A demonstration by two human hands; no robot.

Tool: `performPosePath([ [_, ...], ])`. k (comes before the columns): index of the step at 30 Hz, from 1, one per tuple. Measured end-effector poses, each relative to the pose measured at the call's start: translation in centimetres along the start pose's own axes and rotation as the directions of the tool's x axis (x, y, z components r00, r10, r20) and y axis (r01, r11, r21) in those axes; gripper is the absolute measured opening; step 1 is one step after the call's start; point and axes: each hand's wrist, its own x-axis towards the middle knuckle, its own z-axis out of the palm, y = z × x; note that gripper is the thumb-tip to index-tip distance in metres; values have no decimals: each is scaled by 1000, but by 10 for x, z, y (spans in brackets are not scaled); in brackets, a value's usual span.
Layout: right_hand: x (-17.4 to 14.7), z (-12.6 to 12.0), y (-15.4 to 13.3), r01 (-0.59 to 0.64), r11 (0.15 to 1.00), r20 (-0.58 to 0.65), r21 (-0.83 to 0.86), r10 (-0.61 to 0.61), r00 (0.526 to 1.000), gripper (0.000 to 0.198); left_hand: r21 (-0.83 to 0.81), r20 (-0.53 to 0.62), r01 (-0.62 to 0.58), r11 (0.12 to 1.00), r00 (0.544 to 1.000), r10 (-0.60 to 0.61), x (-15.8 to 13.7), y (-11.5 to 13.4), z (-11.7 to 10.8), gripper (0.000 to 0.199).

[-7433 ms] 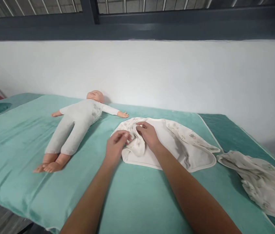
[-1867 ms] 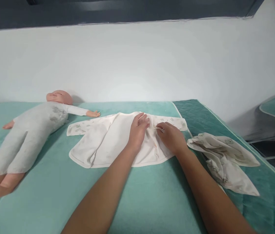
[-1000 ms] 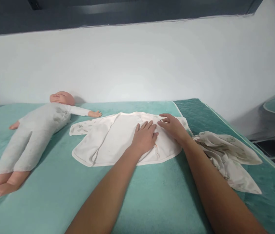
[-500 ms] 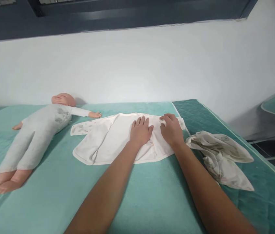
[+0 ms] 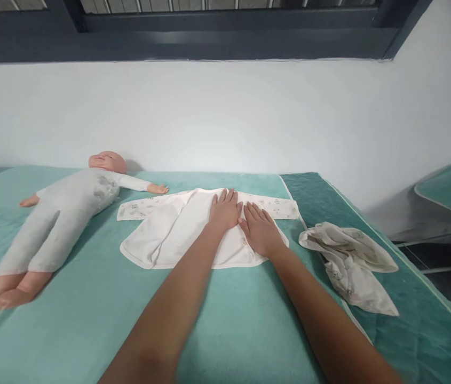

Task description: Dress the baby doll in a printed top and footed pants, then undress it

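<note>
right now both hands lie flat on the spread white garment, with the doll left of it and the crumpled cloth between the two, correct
The crumpled cloth isn't between them: the head view shows it right of the spread white garment. The left hand and right hand lie flat on it, with the doll to its left.

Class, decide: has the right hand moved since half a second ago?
Yes: the right hand has moved left, away from the dark green pad.
</note>
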Motion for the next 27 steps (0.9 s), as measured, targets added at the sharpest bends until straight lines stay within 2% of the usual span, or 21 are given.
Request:
performPosePath([
  [7, -5, 2, -7, -74, 996, -10, -57, 74, 997, 61, -18, 14, 1, 1000, 1000, -1, 11, -5, -4, 58],
  [11, -19, 4, -7, -125, 989, -34, -74, 123, 992, 64, -36, 3, 0, 999, 1000, 1, -5, -6, -7, 58],
  [15, -42, 3, -12, -134, 985, -51, -107, 130, 990, 65, -20, 14, -31, 999, 999, 31, -46, -14, -15, 60],
  [23, -105, 3, -28, -104, 976, -84, -191, 89, 993, 58, 3, 43, -146, 989, 988, 145, -151, -40, -36, 62],
  [27, -125, -1, -40, -3, 989, -147, -150, -20, 989, 46, -19, 51, -244, 970, 968, 244, -196, -50, -49, 63],
])
